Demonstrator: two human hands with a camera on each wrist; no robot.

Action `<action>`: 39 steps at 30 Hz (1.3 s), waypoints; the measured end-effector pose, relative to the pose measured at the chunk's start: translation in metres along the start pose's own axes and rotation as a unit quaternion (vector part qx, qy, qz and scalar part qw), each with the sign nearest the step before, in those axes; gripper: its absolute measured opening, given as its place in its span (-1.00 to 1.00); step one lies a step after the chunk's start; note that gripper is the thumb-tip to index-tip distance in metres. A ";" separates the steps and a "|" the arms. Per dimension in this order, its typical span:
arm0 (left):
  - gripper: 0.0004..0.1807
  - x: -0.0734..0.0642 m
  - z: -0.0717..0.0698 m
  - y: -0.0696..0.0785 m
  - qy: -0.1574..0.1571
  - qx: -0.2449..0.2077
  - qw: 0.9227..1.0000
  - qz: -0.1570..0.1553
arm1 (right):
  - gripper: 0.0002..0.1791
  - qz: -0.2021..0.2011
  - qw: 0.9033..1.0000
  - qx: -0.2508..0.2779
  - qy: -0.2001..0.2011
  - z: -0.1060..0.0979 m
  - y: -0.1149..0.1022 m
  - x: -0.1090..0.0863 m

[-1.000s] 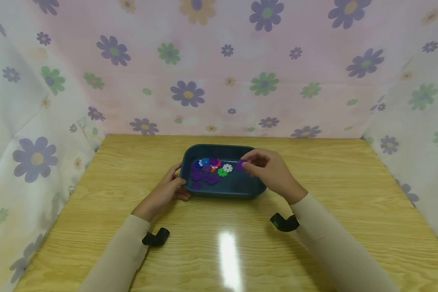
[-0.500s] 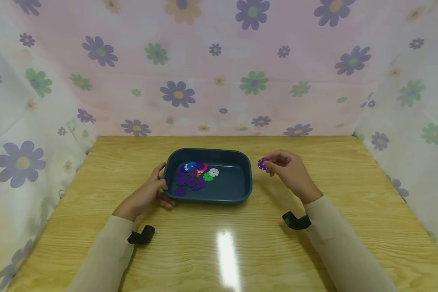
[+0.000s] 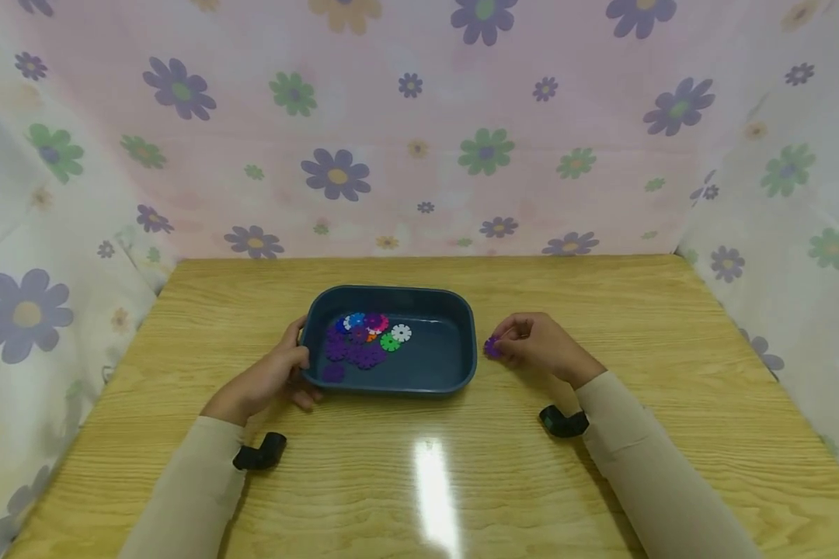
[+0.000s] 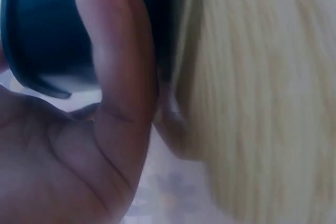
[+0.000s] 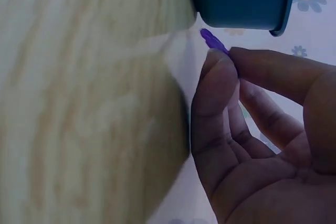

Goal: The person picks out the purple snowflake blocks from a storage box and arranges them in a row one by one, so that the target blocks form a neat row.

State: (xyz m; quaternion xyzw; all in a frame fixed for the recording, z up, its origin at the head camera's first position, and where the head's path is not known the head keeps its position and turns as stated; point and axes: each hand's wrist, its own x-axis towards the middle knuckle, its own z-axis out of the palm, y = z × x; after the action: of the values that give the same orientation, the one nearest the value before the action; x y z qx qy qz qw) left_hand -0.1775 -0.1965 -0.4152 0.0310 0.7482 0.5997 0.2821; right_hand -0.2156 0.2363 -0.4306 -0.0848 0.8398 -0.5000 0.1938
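A dark blue plastic tub stands on the table, with flat notched discs in its left half. Most of these snowflake discs are purple; a white disc and a green disc lie toward the middle. My left hand grips the tub's left end, fingers spread along its outer side. To the right of the tub, my right hand pinches one purple snowflake disc between thumb and fingertips, low over the table. In the right wrist view that disc appears edge-on below the tub's wall.
The wood-grain table extends to both sides and in front of the tub. Flowered cloth hangs behind and at both sides. A black wrist-worn device sits on each sleeve.
My right hand has carried the purple disc out of the tub, past its right rim, then down toward the table. The left hand keeps its grip; the whole view has shifted.
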 end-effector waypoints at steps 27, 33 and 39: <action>-0.29 0.005 -0.015 -0.022 -0.050 -0.050 0.997 0.040 | -0.85 0.004 0.996 -0.092 0.004 0.007 0.000 0.001; -0.18 0.005 -0.015 -0.024 -0.051 -0.063 0.996 0.038 | -0.87 -0.009 0.995 -0.101 0.011 0.008 -0.002 0.000; -0.09 0.004 -0.017 -0.024 -0.064 -0.067 0.995 0.044 | -0.88 -0.013 0.994 -0.103 0.014 0.010 -0.003 0.002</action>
State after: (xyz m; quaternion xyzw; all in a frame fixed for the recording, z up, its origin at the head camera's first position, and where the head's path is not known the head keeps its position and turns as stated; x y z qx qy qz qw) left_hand -0.1814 -0.2167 -0.4367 0.0833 0.6843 0.6575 0.3040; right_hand -0.2131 0.2260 -0.4325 -0.1082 0.8884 -0.4140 0.1662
